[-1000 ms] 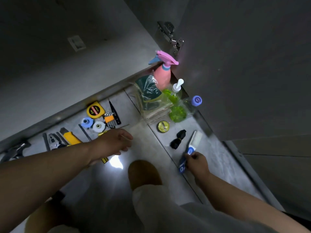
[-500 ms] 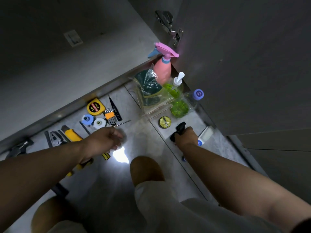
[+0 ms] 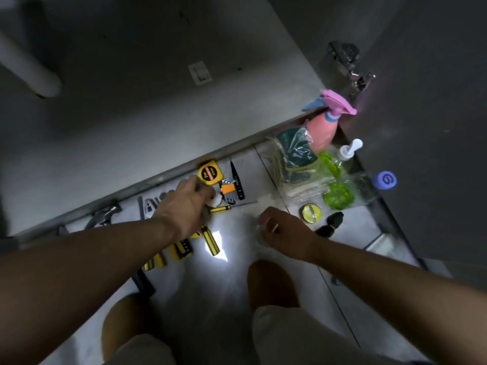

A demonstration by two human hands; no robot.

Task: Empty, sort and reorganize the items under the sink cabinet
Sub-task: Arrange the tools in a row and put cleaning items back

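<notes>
left hand crowds tape measure.

Both bare forearms reach forward from the lower corners toward the middle of the frame. The left hand sits just left of centre, back turned up, wrist slightly bent, fingers curled downward with their tips hidden beneath the knuckles. The right hand hovers right of centre, a little lower in the frame, palm angled inward, fingers loosely curled and partly spread; whether it grips anything is unclear. Two bent knees in light shorts fill the bottom edge.
</notes>
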